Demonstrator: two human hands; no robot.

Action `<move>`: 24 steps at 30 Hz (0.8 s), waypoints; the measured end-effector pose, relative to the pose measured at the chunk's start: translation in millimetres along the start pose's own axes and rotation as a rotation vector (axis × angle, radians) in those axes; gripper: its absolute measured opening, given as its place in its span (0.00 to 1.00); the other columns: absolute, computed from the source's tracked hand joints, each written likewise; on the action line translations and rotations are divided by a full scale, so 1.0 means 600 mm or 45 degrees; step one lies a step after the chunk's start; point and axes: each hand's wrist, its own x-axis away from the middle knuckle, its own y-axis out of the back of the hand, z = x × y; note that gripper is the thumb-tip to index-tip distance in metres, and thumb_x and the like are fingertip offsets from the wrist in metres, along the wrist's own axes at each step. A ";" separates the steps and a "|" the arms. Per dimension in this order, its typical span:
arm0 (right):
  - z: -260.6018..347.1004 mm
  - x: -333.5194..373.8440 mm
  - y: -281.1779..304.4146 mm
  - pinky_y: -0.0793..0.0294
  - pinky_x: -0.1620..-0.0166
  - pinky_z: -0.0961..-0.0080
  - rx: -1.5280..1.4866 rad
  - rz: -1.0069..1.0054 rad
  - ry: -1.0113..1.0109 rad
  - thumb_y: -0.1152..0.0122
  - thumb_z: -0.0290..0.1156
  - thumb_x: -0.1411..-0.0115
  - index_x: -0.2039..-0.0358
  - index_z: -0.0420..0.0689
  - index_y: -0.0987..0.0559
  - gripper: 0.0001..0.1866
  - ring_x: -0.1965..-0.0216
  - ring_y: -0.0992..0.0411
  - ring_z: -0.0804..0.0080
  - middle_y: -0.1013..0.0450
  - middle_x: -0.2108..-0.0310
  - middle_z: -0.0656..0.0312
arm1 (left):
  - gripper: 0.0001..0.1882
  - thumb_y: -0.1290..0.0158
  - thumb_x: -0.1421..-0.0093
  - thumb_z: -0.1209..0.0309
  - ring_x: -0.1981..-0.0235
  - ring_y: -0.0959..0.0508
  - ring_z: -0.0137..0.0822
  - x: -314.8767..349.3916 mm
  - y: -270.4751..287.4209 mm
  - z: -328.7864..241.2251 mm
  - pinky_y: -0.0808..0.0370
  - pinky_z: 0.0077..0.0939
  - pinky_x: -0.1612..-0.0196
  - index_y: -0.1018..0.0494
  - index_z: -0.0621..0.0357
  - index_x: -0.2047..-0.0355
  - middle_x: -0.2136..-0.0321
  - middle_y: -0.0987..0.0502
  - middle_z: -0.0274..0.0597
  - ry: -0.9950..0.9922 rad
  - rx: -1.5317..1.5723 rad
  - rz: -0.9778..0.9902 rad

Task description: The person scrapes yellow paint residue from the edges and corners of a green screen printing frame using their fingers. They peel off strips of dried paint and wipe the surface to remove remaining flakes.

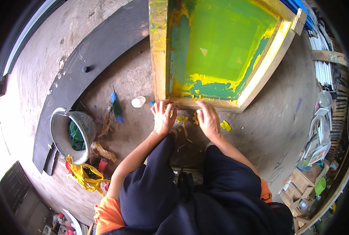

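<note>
A screen-printing frame (157, 58) with wooden rails stands before me, its green mesh (221, 43) streaked with yellow ink. My left hand (164, 117) is at the left end of its near rail, fingers bent over the edge and thumb below. Close to the middle of that rail, my right hand (209, 120) has its fingers curled, with the fingertips at the wood. Whatever may be pinched there is hidden. Between the hands, yellow scraps (183, 118) lie on the floor below the rail, and another yellow scrap (225, 125) is right of my right hand.
On the left are a grey bucket (59, 135) with green cloth, a yellow plastic bag (81, 177) and a long curved-looking black board (100, 41). A white cup (138, 102) and a blue-tipped tool (115, 105) lie nearer. Cardboard boxes (301, 178) line the right side.
</note>
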 end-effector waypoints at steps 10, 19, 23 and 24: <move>-0.014 -0.012 -0.011 0.43 0.39 0.43 0.414 0.025 -0.111 0.48 0.33 0.39 0.50 0.40 0.31 0.18 0.39 0.49 0.37 0.36 0.52 0.46 | 0.14 0.41 0.53 0.74 0.57 0.35 0.43 0.005 -0.004 0.002 0.38 0.39 0.55 0.27 0.47 0.64 0.60 0.32 0.38 0.007 0.027 -0.014; 0.004 -0.135 0.005 0.40 0.37 0.66 0.582 0.261 0.969 0.49 0.27 0.43 0.43 0.44 0.34 0.25 0.38 0.43 0.62 0.40 0.41 0.54 | 0.20 0.44 0.52 0.80 0.56 0.34 0.50 0.038 0.021 0.009 0.34 0.41 0.51 0.32 0.57 0.57 0.59 0.35 0.49 0.143 0.270 -0.053; -0.005 -0.180 -0.027 0.42 0.36 0.69 0.788 0.367 1.165 0.54 0.29 0.42 0.40 0.44 0.38 0.27 0.38 0.43 0.66 0.41 0.39 0.59 | 0.20 0.45 0.52 0.80 0.56 0.33 0.50 0.048 0.022 0.013 0.32 0.40 0.52 0.33 0.57 0.57 0.59 0.35 0.50 0.158 0.317 -0.021; -0.017 -0.177 -0.034 0.41 0.37 0.69 0.663 0.463 1.232 0.54 0.29 0.41 0.41 0.43 0.37 0.26 0.39 0.41 0.66 0.39 0.40 0.59 | 0.20 0.45 0.51 0.80 0.56 0.33 0.50 0.050 0.021 0.015 0.32 0.40 0.52 0.33 0.57 0.57 0.59 0.35 0.50 0.164 0.324 -0.007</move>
